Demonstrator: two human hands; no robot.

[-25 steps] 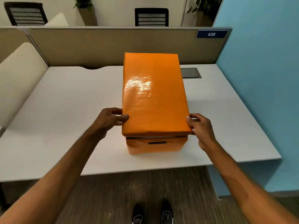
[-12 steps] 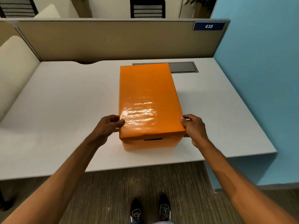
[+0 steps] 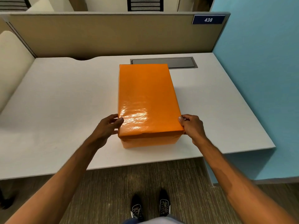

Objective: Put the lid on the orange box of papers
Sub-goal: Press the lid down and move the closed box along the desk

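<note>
A glossy orange lid point(image 3: 146, 97) lies flat on top of the orange box point(image 3: 150, 141), which stands on the white desk point(image 3: 64, 110). Only the near wall of the box shows below the lid; the papers inside are hidden. My left hand point(image 3: 108, 126) grips the lid's near left corner, thumb on top and fingers down the side. My right hand point(image 3: 192, 126) holds the near right corner the same way.
A grey cable hatch point(image 3: 181, 62) is set into the desk just behind the box. A beige partition point(image 3: 105, 34) with a "438" sign point(image 3: 208, 19) closes the back, and a blue wall point(image 3: 258, 78) stands at the right. My shoes are on the floor below.
The lid has come down onto the box: the gap and the dark handle slot seen on the near wall earlier are now covered. Both hands moved down with it.
</note>
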